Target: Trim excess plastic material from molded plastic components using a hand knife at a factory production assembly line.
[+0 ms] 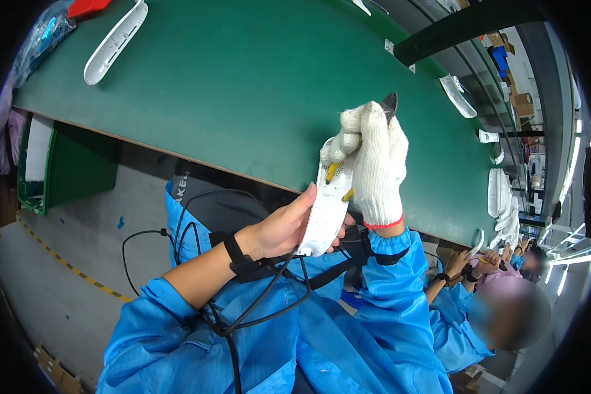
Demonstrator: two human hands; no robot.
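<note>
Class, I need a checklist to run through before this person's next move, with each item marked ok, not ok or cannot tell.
1. White plastic part held: ok; the left hand grips its near end.
2. Yellow-handled tool held: ok; the right hand is closed around it.
3. Dark tip pointing away from the left hand: ok; it sticks out past the far side of the right hand.
4. Both hands gloved: not ok; only the right wears a white glove.
5. Tool clear of the part: cannot tell; they overlap in this view.
</note>
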